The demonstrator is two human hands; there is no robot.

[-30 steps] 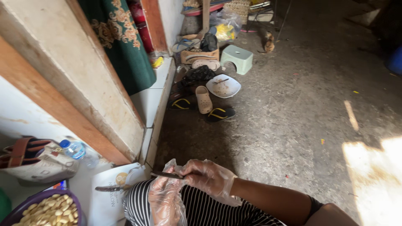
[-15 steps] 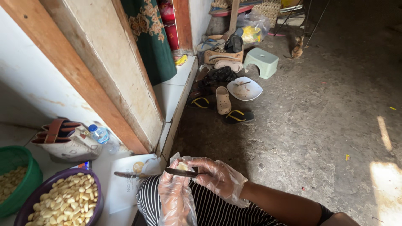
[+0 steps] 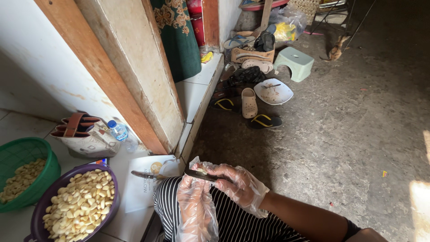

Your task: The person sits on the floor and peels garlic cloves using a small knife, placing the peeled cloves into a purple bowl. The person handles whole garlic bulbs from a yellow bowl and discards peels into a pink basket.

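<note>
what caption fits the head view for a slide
Gloved right hand draws a knife across a garlic clove held by the left hand, beside a purple basket of peeled cloves.

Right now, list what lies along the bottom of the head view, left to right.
Green basket → purple bowl of peeled cloves → left hand → right hand holding a knife.

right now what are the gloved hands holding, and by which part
The right hand grips a small knife by its handle; the left hand pinches a pale piece at the blade, too hidden to identify.
</note>
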